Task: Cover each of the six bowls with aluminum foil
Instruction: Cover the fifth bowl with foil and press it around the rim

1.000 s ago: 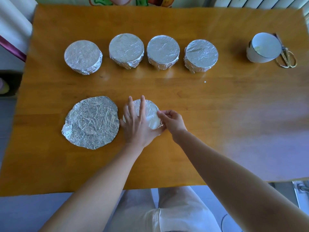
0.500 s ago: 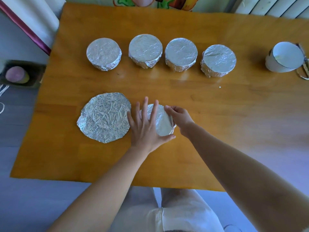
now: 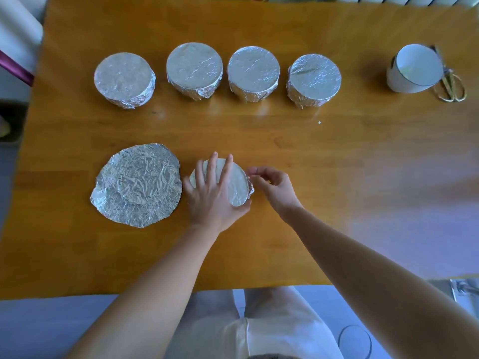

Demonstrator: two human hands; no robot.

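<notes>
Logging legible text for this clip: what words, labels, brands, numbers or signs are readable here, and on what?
No text can be read in this frame.
back-row bowls, near bowl, loose foil sheet, white bowl, scissors: no labels or marks visible.
printed sheet at the lower right edge: too blurred to read.

left hand [image 3: 211, 193]: palm down, flat on top of covered bowl [image 3: 237, 182]. fingers straight, spread, pointing toward far edge of table [image 3: 337, 151]. thumb stretched right along bowl's near rim.
right hand [image 3: 272, 186]: just beside bowl's right side, fingers curled, thumb and fingertips pinching foil [image 3: 251, 189] at rim.
both forearms bare, reaching in over near edge of table, left from near-left, right from near-right, converging toward near-middle. hands close together, apart.
</notes>
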